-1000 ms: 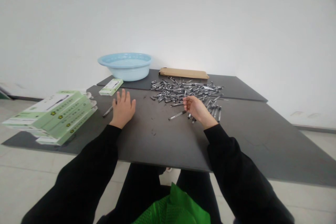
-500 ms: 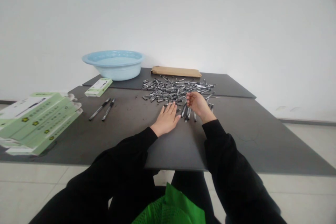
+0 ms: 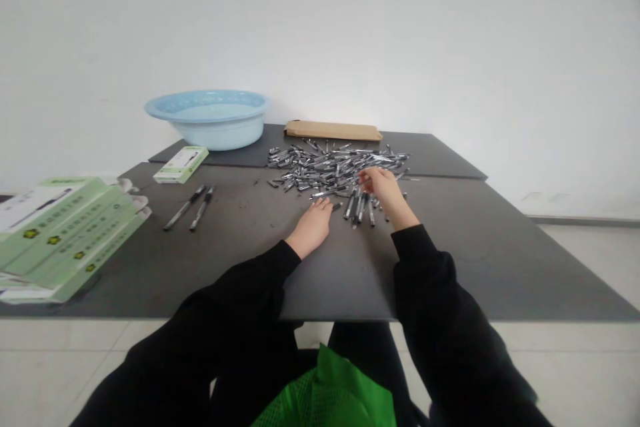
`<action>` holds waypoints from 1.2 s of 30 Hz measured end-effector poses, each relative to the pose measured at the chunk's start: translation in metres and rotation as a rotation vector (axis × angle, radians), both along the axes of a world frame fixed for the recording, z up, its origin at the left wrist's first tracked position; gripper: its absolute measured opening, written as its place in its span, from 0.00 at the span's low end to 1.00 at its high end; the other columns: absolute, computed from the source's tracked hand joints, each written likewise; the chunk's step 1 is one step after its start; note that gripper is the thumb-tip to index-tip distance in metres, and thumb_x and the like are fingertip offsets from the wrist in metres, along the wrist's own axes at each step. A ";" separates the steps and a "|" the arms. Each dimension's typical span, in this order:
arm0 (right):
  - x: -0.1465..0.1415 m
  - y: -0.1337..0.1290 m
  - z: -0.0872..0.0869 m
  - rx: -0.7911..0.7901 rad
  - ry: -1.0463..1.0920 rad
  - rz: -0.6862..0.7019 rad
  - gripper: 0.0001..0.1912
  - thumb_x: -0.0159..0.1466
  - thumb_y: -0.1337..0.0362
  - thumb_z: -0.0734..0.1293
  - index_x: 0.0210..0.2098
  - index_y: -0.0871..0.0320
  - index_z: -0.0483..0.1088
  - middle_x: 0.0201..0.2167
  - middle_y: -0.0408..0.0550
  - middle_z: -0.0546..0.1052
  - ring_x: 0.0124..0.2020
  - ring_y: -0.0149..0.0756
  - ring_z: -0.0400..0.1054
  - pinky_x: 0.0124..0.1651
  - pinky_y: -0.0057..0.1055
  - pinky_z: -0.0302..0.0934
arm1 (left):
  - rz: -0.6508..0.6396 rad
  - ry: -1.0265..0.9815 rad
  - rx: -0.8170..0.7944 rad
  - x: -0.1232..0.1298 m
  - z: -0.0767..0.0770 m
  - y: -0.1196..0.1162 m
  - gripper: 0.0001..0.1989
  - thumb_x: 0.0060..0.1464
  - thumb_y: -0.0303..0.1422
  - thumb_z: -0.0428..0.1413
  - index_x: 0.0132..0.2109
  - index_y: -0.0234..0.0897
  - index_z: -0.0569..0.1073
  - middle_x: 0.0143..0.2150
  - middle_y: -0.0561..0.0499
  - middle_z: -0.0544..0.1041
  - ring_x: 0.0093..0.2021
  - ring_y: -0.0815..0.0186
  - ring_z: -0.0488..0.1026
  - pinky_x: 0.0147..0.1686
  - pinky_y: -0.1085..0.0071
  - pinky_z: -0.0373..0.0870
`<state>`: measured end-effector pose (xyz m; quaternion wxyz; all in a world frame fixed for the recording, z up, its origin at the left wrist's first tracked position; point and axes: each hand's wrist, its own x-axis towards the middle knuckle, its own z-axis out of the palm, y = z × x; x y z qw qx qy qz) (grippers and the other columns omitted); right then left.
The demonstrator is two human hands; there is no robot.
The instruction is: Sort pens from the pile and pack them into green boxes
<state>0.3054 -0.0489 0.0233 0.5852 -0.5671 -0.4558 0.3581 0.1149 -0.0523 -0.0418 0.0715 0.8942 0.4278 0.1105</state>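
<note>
A wide heap of black and clear pens [image 3: 330, 170] lies on the dark grey table [image 3: 240, 267]. My left hand [image 3: 313, 225] rests low at the near left edge of the heap, its fingers loosely spread, with no pen seen in it. To its right, my right hand [image 3: 381, 185] is over the heap's right side, fingers curled together; what they hold, if anything, is too small to tell. Several pens [image 3: 357, 208] lie roughly side by side between my hands. Two more pens [image 3: 193, 207] lie apart on the left.
Green and white boxes [image 3: 70, 230] are stacked at the left edge. A small green box [image 3: 181, 165] lies behind the two pens, near a light blue basin [image 3: 217, 123]. A flat brown cardboard piece [image 3: 333, 131] lies behind the heap, by the wall.
My left hand has drawn its fingers in a little and shifted slightly left. My right hand has moved slightly right and up, its fingers still curled. The view has shifted slightly.
</note>
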 end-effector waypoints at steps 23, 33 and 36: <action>0.108 -0.121 -0.090 -0.464 -1.247 -0.312 0.41 0.68 0.44 0.46 0.69 0.70 0.50 0.71 0.66 0.52 0.72 0.56 0.45 0.70 0.53 0.44 | 0.119 -0.012 0.067 -0.025 0.029 0.007 0.22 0.57 0.19 0.44 0.57 0.30 0.66 0.48 0.35 0.78 0.45 0.56 0.79 0.44 0.65 0.73; 0.187 -0.074 -0.092 -0.415 -1.334 -0.192 0.37 0.69 0.48 0.48 0.69 0.65 0.54 0.70 0.61 0.55 0.71 0.51 0.48 0.69 0.50 0.48 | -0.003 -0.180 0.222 -0.060 0.014 0.036 0.19 0.65 0.29 0.44 0.59 0.34 0.68 0.51 0.40 0.79 0.48 0.58 0.79 0.50 0.64 0.73; 0.204 -0.058 -0.097 -0.399 -1.355 -0.209 0.35 0.68 0.48 0.50 0.68 0.62 0.57 0.70 0.59 0.57 0.71 0.53 0.49 0.69 0.52 0.48 | -0.067 -0.216 0.253 -0.071 0.008 0.040 0.19 0.66 0.30 0.44 0.60 0.34 0.68 0.54 0.40 0.78 0.50 0.58 0.78 0.52 0.63 0.74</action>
